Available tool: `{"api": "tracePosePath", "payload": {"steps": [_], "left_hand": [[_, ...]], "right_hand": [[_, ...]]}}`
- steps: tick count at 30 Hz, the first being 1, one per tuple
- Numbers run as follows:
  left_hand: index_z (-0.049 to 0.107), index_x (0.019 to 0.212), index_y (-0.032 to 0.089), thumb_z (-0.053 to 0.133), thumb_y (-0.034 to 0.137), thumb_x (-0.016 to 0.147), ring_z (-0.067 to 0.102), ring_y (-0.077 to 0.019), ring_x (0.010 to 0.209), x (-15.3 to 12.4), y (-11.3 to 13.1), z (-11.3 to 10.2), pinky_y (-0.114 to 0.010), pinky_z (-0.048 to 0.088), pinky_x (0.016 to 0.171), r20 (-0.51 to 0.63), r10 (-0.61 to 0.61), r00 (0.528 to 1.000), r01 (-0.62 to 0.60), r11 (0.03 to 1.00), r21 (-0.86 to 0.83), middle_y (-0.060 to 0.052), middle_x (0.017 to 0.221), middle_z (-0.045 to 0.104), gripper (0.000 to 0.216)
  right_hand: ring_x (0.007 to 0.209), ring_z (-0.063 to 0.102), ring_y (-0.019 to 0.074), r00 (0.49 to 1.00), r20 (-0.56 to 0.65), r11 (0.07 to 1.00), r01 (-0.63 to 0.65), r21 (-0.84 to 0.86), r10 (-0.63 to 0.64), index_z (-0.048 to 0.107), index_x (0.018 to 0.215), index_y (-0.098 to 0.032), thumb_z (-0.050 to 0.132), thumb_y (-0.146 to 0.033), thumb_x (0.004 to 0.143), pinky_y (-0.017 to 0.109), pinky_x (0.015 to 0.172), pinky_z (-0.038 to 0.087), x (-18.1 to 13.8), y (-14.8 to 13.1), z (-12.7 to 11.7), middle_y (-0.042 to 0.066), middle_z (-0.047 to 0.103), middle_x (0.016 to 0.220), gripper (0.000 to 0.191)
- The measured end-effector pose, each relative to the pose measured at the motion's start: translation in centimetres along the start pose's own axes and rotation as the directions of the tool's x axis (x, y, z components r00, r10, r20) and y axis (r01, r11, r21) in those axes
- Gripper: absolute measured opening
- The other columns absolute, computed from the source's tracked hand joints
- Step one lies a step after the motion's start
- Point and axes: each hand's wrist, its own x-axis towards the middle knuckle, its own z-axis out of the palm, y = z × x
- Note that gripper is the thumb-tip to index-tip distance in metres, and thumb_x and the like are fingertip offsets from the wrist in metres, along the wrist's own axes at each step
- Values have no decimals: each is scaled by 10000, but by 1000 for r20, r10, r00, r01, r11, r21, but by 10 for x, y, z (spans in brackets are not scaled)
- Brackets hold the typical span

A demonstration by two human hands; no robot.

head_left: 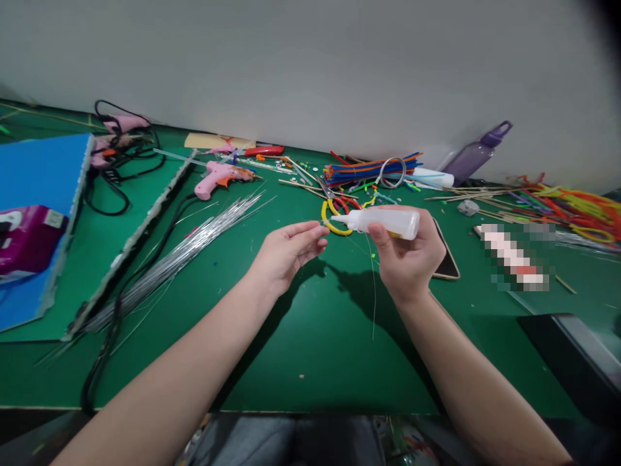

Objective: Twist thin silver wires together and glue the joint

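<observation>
My right hand (412,255) is wrapped round a white glue bottle (388,221), thumb on its near side. The bottle lies nearly level in the grip, and its narrow nozzle points left at my left fingertips. My left hand (294,252) is closed in a pinch; whatever sits between thumb and forefinger is too small to make out. Just behind the nozzle lie scissors (326,208) with yellow and red handles. A thin wire (374,298) shows on the table below the bottle.
Left of my hands are a bundle of silvery wires (194,249), a pink glue gun (218,178) with a black cord, and a blue board (43,168). Pipe cleaners (369,169) lie behind. To the right are a phone (445,259), a purple bottle (473,158) and a black object (567,349).
</observation>
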Motion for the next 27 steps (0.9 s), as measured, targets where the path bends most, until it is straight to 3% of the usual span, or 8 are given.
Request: {"api": "tracePosePath", "payload": {"steps": [4, 8, 11, 18, 27], "left_hand": [[697, 906, 94, 740, 154, 747, 587, -34, 544, -1, 3, 0, -192, 522, 627, 70, -140, 988, 144, 988, -58, -24, 792, 705, 176], [711, 847, 104, 714, 158, 774, 467, 11, 440, -4, 7, 3, -170, 485, 563, 125, -189, 974, 203, 973, -113, 27, 690, 638, 90], [720, 856, 115, 730, 186, 761, 438, 18, 428, -6, 7, 4, -169, 479, 565, 138, -151, 979, 165, 982, -97, 38, 674, 616, 119], [740, 861, 148, 779, 253, 712, 546, -29, 517, -5, 0, 3, -205, 497, 637, 150, 63, 987, -75, 994, 80, 5, 728, 672, 187], [741, 875, 148, 792, 234, 679, 621, -82, 622, -5, -2, 4, -256, 504, 706, 147, 85, 985, -101, 989, 105, -28, 805, 704, 220]], "right_hand": [[774, 670, 174, 1000, -1, 998, 23, -54, -23, 639, 961, -239, 738, -209, 751, 311, 657, 571, 1, -1, -1, 31, 694, 856, 234], [746, 661, 172, 1000, 26, 999, 18, -44, -17, 631, 949, -240, 726, -217, 763, 311, 623, 560, 2, -3, -2, 29, 684, 843, 210], [756, 657, 181, 998, 53, 999, 23, -33, -21, 623, 932, -247, 705, -234, 783, 338, 642, 555, 2, -6, -2, 26, 672, 836, 171], [752, 649, 179, 996, 56, 994, 78, -82, -74, 618, 914, -249, 704, -199, 779, 333, 642, 541, 3, -15, -2, 20, 670, 835, 168], [694, 633, 174, 996, 86, 990, 38, -137, -27, 606, 858, -261, 722, -271, 768, 324, 585, 527, 3, -16, -1, 8, 654, 776, 147]]}}
